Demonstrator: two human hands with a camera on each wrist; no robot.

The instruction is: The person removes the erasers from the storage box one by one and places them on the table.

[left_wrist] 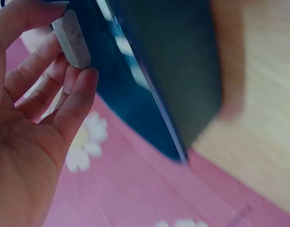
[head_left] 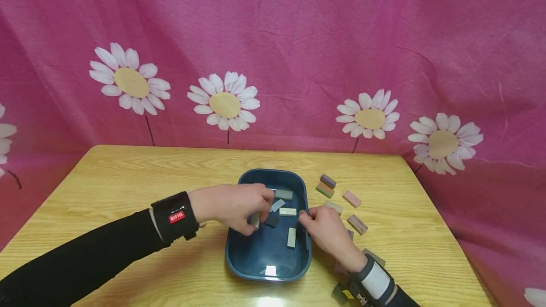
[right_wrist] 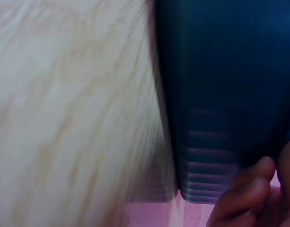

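Observation:
A dark blue plastic tub (head_left: 266, 259) stands on the table with several pale erasers inside, among them a white eraser (head_left: 291, 237), and a dark rounded piece (head_left: 272, 221). Over its left half, my left hand (head_left: 236, 205) pinches a whitish, bevelled eraser (left_wrist: 74, 40) between thumb and fingertips. My right hand (head_left: 330, 231) grips the tub's right rim, thumb over the inner edge. In the right wrist view, curled fingers (right_wrist: 251, 194) press against the tub's outer wall (right_wrist: 211, 118).
Right of the tub lie several more erasers: an orange and green eraser (head_left: 325, 189), a purple eraser (head_left: 328, 180), a pink eraser (head_left: 351, 198) and a brownish eraser (head_left: 357, 224). A pink flowered cloth (head_left: 290, 60) hangs behind the wooden table (head_left: 170, 169).

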